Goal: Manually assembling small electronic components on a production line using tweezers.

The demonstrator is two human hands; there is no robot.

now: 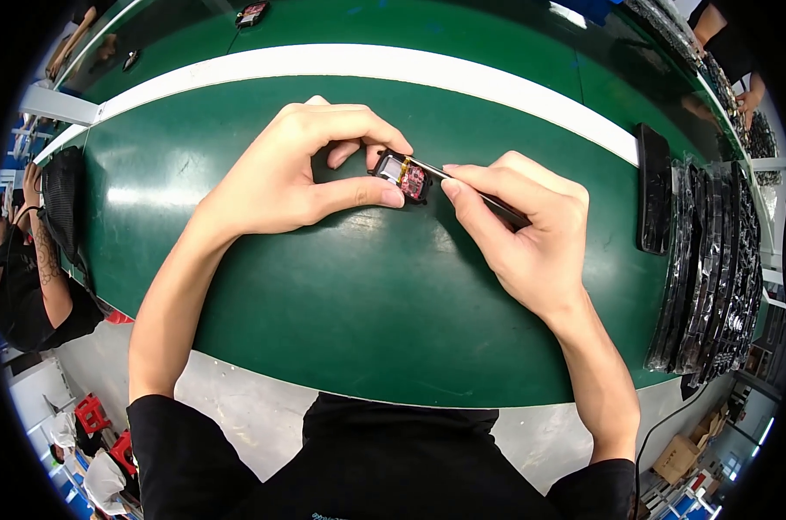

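A small black electronic device (402,176) with its inside exposed is held above the green table (341,321). A red circuit board, a silvery rectangular part and a yellowish strip show within its black casing. My left hand (310,169) pinches the casing at its left side, thumb below and index finger above. In my right hand (531,221) is a slim dark tool like tweezers (497,204), held like a pen. Its tip reaches the upper right edge of the device; whether it touches a part inside cannot be made out.
Stacked black trays in clear plastic (705,269) stand at the table's right edge, beside a dark flat case (652,189). A white rail (341,61) crosses behind my hands. Beyond it lies another small device (251,15). At left are a black mesh bag (61,204) and a co-worker's arm (50,260).
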